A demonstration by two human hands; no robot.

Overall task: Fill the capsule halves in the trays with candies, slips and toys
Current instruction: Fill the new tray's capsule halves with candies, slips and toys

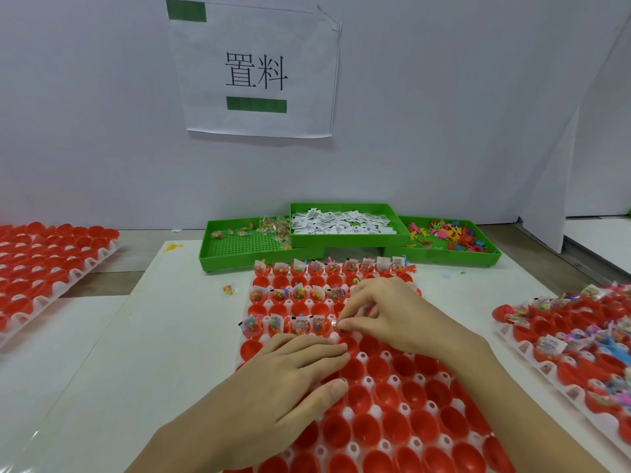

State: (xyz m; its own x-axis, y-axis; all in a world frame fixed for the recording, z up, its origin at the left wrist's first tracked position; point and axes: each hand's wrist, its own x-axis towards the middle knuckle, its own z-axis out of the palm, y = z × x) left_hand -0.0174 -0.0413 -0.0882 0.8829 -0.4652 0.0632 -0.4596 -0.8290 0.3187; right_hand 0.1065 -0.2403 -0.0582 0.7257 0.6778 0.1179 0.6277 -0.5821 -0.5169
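The red capsule halves (392, 418) nearest the person sit bare in the white tray (370, 382) on the bench (102, 370). Nothing is in these cups yet.

The left hand (290, 373) lies flat on the tray with its fingers (327, 349) straight and loose, holding nothing. It seems to be pressing the tray down. If it lifts, the light tray could slide or tip, and the bare cups could pop out of their holes.

Just past it, the right hand (379, 310) pinches something small and shiny at its fingertips (343, 324), right at the end of the filled row. It is too small to name. It looks like it is going into the next cup. If the pinch slips, the bit could fall into the wrong cup or down between cups.

The filled halves (300, 326) stick up with white slips (278, 320), so a sleeve or wrist could knock them over. One candy bag (228, 289) already lies loose on the bench, left of the tray.

Farther back are three green bins: candies (269, 227), paper slips (341, 223) and little toys (447, 233). The candy bin looks nearly bare, so it may run out.
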